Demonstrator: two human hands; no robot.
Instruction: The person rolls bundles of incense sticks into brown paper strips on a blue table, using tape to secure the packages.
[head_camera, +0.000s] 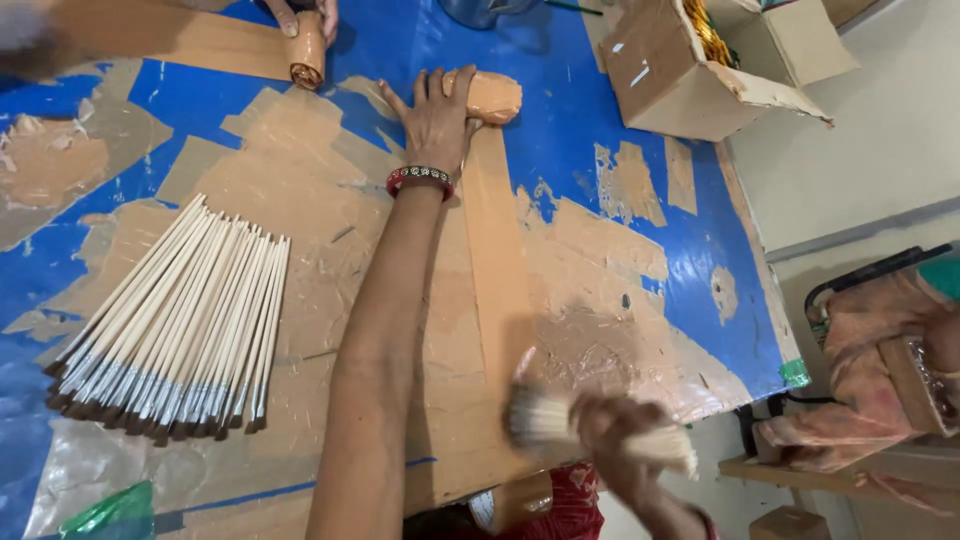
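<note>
My left hand (436, 118), with a red bangle at the wrist, reaches far across the table and grips a brown tape roll (497, 97) at its far end. A long strip of brown tape (495, 270) runs from that roll back toward me over the table. Near the front edge my right hand (612, 440) is blurred and is closed around a bundle of thin pale sticks (545, 418). A fan of several more sticks with dark tips (180, 320) lies flat to the left of my arm.
The blue table (560, 130) is covered in patches of old brown tape. Another person's hand (300, 15) holds a second tape roll (308, 50) at the far edge. An open cardboard box (680, 75) stands far right. A chair with pink cloth (880, 350) is to the right.
</note>
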